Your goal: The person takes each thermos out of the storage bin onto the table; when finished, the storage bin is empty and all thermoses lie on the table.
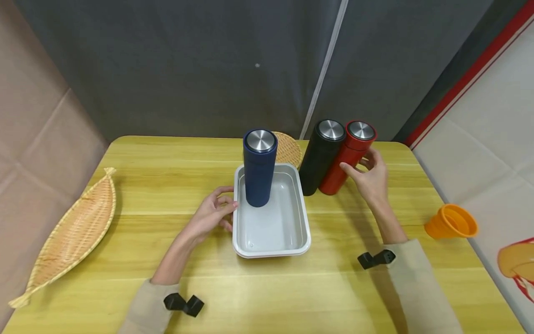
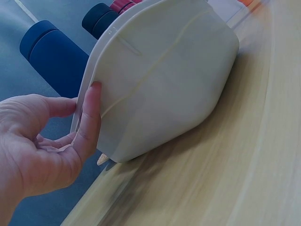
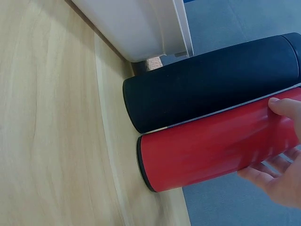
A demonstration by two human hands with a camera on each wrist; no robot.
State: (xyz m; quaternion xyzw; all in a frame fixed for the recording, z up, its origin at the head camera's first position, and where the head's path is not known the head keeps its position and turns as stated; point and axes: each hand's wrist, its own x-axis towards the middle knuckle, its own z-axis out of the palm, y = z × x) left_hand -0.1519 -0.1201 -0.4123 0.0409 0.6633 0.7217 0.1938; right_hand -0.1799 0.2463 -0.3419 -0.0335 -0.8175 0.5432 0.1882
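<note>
The right hand has thumb and fingers round the red vacuum flask, upright on the table beside the black flask; rigid, smooth and probably weighty, it suits a mid-body hold. The left hand pinches the seemingly light, stiff white tub, where a navy flask stands.

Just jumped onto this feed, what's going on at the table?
A person's left hand pinches the edge of a white tub, in which a navy bottle stands. The right hand grips a red bottle, which is outside the tub, right beside a black bottle.
</note>
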